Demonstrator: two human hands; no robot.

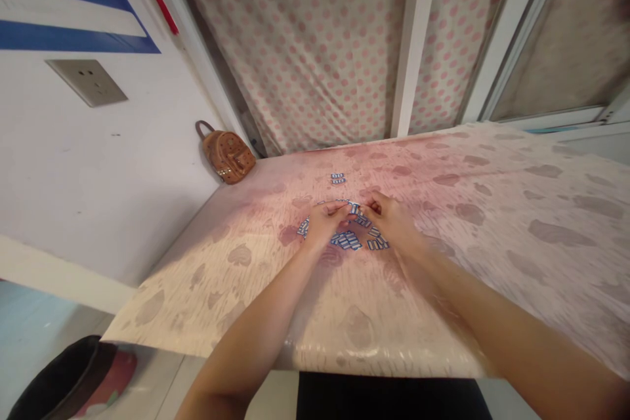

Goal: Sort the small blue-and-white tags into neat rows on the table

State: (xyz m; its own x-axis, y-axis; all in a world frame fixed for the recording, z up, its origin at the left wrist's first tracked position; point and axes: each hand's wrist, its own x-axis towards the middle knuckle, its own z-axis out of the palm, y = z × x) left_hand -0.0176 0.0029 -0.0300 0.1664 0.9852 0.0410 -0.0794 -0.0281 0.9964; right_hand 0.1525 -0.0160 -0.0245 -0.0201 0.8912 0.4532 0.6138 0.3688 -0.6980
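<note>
A table (pixel 492 223) with a pink cloth stands by a white wall (pixel 49 170) and a dotted curtain (pixel 305 46). On the floor past the near left corner is a bin (pixel 98 384). A socket (pixel 87 82) is on the wall, and a brown bag (pixel 229 156) leans there by the table's left edge, close to the far left corner. Next comes the left hand (pixel 325 222), bent over a loose heap of small blue and white bits (pixel 347 240) in the table's middle. Four bits (pixel 338 178) sit in two short rows, nearer the far edge. The right hand (pixel 394 220) is last, at the heap's right side. The hands are close but apart, fingers curled in — I cannot tell if they pinch a bit. The step looks like sorting bits by hand; the next move seems to need a light, careful pinch.
</note>
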